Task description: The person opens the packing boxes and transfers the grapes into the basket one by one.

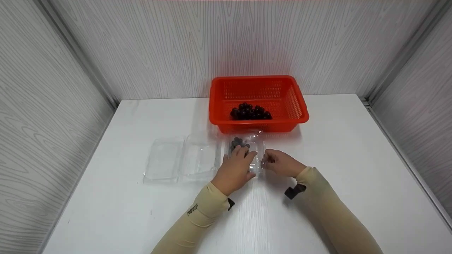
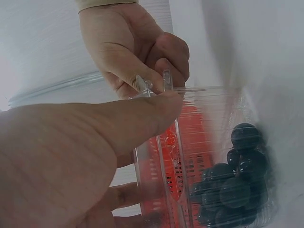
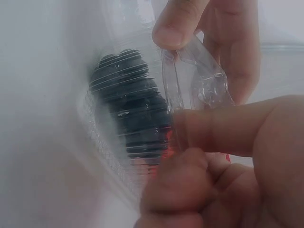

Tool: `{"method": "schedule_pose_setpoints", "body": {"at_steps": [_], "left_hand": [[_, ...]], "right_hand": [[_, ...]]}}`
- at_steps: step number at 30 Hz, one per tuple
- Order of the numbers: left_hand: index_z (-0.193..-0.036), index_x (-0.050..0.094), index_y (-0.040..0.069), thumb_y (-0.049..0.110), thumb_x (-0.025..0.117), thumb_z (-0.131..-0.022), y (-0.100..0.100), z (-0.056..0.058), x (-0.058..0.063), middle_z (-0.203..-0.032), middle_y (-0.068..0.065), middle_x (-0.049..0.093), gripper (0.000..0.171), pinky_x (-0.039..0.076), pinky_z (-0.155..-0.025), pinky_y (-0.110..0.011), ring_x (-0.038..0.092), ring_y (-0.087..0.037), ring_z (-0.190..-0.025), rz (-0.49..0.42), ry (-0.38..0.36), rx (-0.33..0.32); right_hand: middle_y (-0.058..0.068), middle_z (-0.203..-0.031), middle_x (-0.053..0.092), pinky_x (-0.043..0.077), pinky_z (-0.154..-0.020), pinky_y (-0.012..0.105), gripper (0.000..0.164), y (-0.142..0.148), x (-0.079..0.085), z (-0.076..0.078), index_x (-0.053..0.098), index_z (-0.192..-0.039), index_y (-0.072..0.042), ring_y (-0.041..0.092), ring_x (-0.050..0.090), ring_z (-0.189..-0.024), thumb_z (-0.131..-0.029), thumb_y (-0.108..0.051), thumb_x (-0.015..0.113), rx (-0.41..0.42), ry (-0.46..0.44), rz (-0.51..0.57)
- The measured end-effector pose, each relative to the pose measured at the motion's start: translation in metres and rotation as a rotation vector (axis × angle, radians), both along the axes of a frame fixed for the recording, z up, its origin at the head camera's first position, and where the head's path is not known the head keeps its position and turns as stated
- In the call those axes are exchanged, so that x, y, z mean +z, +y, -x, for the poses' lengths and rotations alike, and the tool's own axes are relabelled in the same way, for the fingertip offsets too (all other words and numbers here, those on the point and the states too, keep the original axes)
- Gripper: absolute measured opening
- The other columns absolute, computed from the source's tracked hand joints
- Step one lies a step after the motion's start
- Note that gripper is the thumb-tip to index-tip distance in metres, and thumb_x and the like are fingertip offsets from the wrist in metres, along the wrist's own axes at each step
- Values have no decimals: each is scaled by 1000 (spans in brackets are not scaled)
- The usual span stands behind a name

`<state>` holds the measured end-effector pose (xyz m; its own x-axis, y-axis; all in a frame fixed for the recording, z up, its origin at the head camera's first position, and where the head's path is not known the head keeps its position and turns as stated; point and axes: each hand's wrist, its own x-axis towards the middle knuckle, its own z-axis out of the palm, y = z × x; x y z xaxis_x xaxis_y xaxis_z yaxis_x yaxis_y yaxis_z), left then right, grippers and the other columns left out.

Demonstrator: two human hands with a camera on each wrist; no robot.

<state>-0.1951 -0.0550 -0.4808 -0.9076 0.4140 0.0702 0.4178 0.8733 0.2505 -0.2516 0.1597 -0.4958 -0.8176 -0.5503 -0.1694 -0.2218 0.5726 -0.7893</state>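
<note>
A clear plastic clamshell box (image 2: 213, 114) with dark grapes (image 2: 235, 175) inside it sits on the table just in front of the red basket. My left hand (image 1: 235, 171) lies over the box's top with its fingers spread, its thumb touching the rim near the front in the left wrist view. At the box's right edge, my right hand (image 1: 280, 163) has curled fingers and pinches the plastic rim between thumb and finger. Through the ribbed plastic, the grapes also show in the right wrist view. My left hand covers part of them in the head view.
A red plastic basket (image 1: 259, 125) with more dark grapes (image 1: 247, 113) stands behind the box. To the left, another clear clamshell box (image 1: 164, 160) lies opened flat on the white table (image 1: 106, 211). Wood-grained white panels (image 1: 169, 49) enclose the back and sides.
</note>
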Motion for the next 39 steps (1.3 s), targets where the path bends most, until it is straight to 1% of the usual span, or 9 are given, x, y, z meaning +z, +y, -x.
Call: {"method": "schedule_pose_setpoints", "body": {"at_steps": [3, 6, 11, 19, 26, 30, 33, 37, 39], "left_hand": [[-151, 47, 19, 40, 79, -92, 0, 0, -1, -153, -14, 49, 70, 44, -103, -71, 38, -40, -148, -1, 6, -3], [-152, 47, 19, 40, 78, -92, 1, 1, -1, -154, -14, 48, 70, 43, -103, -71, 37, -40, -149, -3, 3, -4], [-153, 47, 20, 40, 77, -93, 2, 1, 0, -156, -14, 47, 70, 42, -104, -71, 36, -39, -150, -10, -15, 1], [-152, 48, 20, 40, 78, -93, 2, -1, 5, -157, -15, 46, 69, 41, -105, -71, 36, -39, -150, -48, -39, -8], [-155, 48, 22, 39, 75, -96, 1, -3, 7, -161, -14, 42, 67, 40, -108, -69, 31, -38, -153, -55, -48, -21], [-155, 48, 21, 38, 75, -96, 1, -3, 6, -161, -14, 42, 67, 40, -108, -69, 30, -38, -153, -55, -33, -28], [-155, 49, 21, 38, 75, -95, 1, -2, 6, -160, -14, 42, 67, 37, -111, -68, 31, -39, -152, -49, -15, -35], [-153, 51, 19, 41, 75, -95, 2, -2, 6, -158, -15, 45, 67, 30, -117, -67, 34, -41, -150, -23, 21, -41], [-152, 51, 16, 41, 75, -94, 4, -1, 6, -156, -17, 47, 67, 28, -119, -63, 37, -41, -149, -11, 45, -51]], "right_hand": [[6, -98, 66, 47, -73, 31, 5, 1, 0, -1, 61, -100, -6, 17, 57, -84, -97, -9, 59, -6, 19, -27], [8, -107, 68, 49, -75, 33, 6, 1, 0, -1, 60, -103, -7, 20, 61, -89, -98, -10, 59, -17, -9, -28], [10, -112, 67, 49, -75, 32, 7, 2, 0, -2, 59, -106, -7, 23, 62, -92, -100, -11, 58, -28, -48, -45], [8, -109, 66, 46, -75, 33, 9, 5, 1, -1, 58, -106, -7, 21, 58, -90, -100, -14, 60, -6, -49, -59], [6, -100, 65, 44, -68, 31, 7, 6, 5, 0, 58, -103, -10, 20, 54, -82, -100, -15, 60, -4, -81, -76], [6, -96, 64, 41, -66, 31, 7, 7, 6, 1, 58, -103, -10, 17, 52, -77, -100, -16, 61, -1, -81, -77], [5, -93, 63, 40, -65, 31, 8, 7, 5, 1, 58, -103, -9, 16, 50, -75, -100, -15, 61, -3, -77, -75], [4, -93, 62, 41, -68, 31, 8, 7, 4, 1, 58, -102, -9, 17, 51, -79, -100, -16, 62, -6, -61, -76], [4, -96, 63, 42, -71, 32, 8, 7, 5, 1, 58, -102, -10, 18, 52, -82, -100, -17, 61, -7, -51, -83]]}}
